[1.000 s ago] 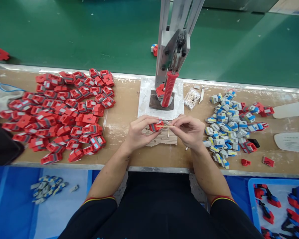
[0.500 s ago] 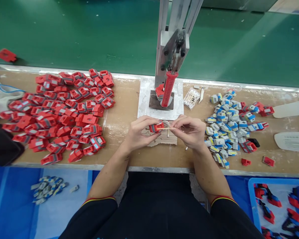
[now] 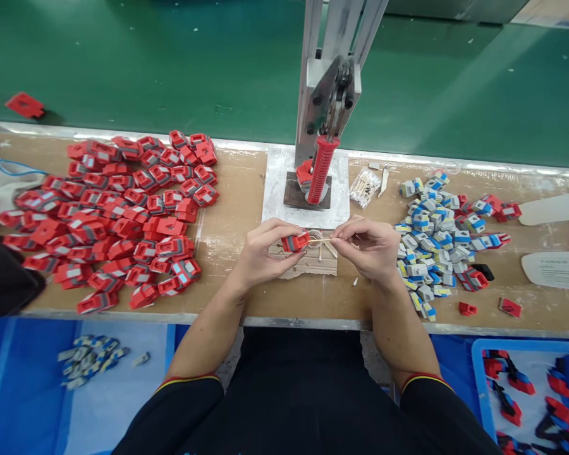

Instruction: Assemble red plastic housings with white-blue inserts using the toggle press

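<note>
While the left hand (image 3: 265, 253) grips a small red part (image 3: 296, 241) above the workbench (image 3: 237, 221) before the press (image 3: 325, 126), the right hand (image 3: 367, 248) pinches a thin stick (image 3: 321, 240) touching it.

A long wooden bench (image 3: 237, 208) with a worn brown top runs from left to right. Behind it lies a green conveyor belt (image 3: 171, 69), with soft light reflecting on its surface. At the middle of the bench stands a metal press (image 3: 329, 82) with a red handle (image 3: 321, 170), on a pale base plate (image 3: 277, 189). Below the front edge of the bench there is blue sheeting (image 3: 23, 385) on the left and a blue tray (image 3: 478, 385) on the right. A black object (image 3: 4, 275) lies at the far left.
</note>
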The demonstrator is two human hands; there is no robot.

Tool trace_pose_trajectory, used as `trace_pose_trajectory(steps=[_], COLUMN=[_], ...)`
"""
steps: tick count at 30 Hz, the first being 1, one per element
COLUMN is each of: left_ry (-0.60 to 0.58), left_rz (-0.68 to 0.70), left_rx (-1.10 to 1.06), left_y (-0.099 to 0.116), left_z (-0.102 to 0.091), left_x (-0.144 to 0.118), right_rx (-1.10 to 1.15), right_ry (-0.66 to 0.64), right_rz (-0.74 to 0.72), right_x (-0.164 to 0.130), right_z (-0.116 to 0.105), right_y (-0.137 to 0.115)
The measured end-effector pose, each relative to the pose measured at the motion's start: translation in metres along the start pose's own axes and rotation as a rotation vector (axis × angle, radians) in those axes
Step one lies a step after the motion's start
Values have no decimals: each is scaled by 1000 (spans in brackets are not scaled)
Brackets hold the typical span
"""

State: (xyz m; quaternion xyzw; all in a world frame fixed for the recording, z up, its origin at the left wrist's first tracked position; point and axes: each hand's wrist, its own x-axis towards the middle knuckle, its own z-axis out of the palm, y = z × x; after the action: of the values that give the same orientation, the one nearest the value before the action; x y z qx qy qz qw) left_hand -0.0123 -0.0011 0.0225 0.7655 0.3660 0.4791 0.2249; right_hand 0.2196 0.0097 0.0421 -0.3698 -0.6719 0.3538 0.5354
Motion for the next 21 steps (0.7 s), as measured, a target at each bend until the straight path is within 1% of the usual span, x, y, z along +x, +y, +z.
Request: trace_pose_trajectory(steps=[6, 9, 12, 16, 17, 18, 19, 21], left_ry=[-35, -23, -15, -13, -8, -2, 2, 2], left_rz=[14, 18, 10, -23, -32, -45, -62, -101], left_rx=[-8, -18, -26, -82, -119, -166, -219, -329], left_y=[-2, -1, 0, 0, -1, -2, -3, -5], left_z=[0, 0, 0, -1, -1, -2, -2, -2], left_x=[-1, 0, 1, 1, 1, 0, -1, -2], right_rx=[-48, -34, -35, -23, -33, -62, -111, -247], right_ry=[14, -24, -54, 50, 51, 19, -42, -213], right_rz=[-53, -81, -67, -40, -34, -22, -4, 31], right_x=[1, 2, 2, 2, 3, 3, 4, 5], right_z=[1, 1, -2, -13, -17, -20, -21, -20], right_y=[0, -1, -2, -3, -2, -1, 1, 6])
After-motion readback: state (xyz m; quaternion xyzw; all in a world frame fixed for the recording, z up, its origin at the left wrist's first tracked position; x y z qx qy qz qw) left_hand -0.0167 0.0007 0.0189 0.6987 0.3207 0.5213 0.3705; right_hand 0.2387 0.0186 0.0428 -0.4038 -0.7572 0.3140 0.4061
